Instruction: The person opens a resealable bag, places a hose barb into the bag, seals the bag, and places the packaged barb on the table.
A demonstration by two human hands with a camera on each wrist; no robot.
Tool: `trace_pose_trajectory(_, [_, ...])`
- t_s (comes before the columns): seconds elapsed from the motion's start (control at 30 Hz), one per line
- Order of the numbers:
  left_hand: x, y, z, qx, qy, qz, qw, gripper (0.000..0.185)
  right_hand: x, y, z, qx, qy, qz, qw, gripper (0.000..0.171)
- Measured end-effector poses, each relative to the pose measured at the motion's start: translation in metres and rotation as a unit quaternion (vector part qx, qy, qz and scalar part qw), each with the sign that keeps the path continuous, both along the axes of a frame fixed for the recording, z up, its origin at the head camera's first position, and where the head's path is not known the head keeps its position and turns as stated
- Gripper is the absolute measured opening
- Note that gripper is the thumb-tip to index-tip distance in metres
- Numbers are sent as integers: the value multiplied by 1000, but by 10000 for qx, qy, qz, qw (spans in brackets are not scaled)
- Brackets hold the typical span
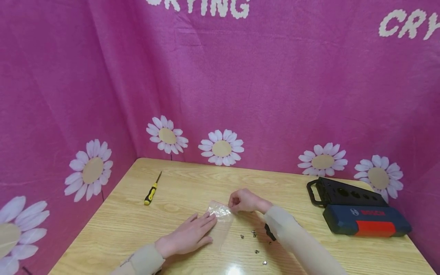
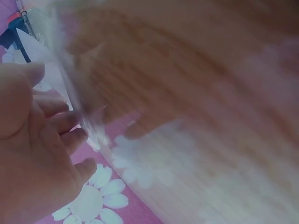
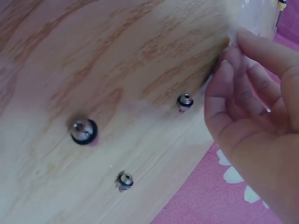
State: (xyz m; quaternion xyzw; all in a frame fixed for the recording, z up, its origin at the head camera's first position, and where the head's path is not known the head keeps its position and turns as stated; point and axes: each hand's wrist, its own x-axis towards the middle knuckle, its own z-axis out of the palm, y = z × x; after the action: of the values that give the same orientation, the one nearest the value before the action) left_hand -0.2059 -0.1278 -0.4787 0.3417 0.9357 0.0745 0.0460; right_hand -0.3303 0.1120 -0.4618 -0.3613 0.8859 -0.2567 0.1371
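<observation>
A small clear plastic bag (image 1: 220,217) lies on the wooden table (image 1: 178,191). My left hand (image 1: 192,235) rests flat on the bag's near part, fingers straight. My right hand (image 1: 242,201) pinches the bag's far corner between fingertips (image 3: 238,39). In the left wrist view the left hand (image 2: 32,140) sits beside the blurred bag (image 2: 70,84). Several small metal screws with dark washers (image 1: 254,233) lie loose on the table to the right of the bag; three screws (image 3: 185,101) show in the right wrist view below the right hand (image 3: 261,112).
A yellow and black screwdriver (image 1: 152,190) lies at the table's left. A dark blue and red tool case (image 1: 364,220) with a black holder (image 1: 338,193) behind it sits at the right. Pink daisy-print cloth (image 1: 220,95) walls the table.
</observation>
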Motion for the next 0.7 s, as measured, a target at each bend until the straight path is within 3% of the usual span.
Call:
trace_pose_trajectory(0.2, [-1, 0, -1, -82, 237, -172, 9995, 60, 6, -4, 3, 128, 28, -186, 9997, 9])
trace_pose_trajectory(0.43, [-5, -1, -4, -72, 272, -326, 9991, 59, 11, -12, 3, 129, 128, -427, 9989, 7])
trace_pose_trajectory(0.7, [-13, -10, 4, 70, 293, -249, 9992, 55, 17, -12, 7, 222, -16, -366, 9991, 10])
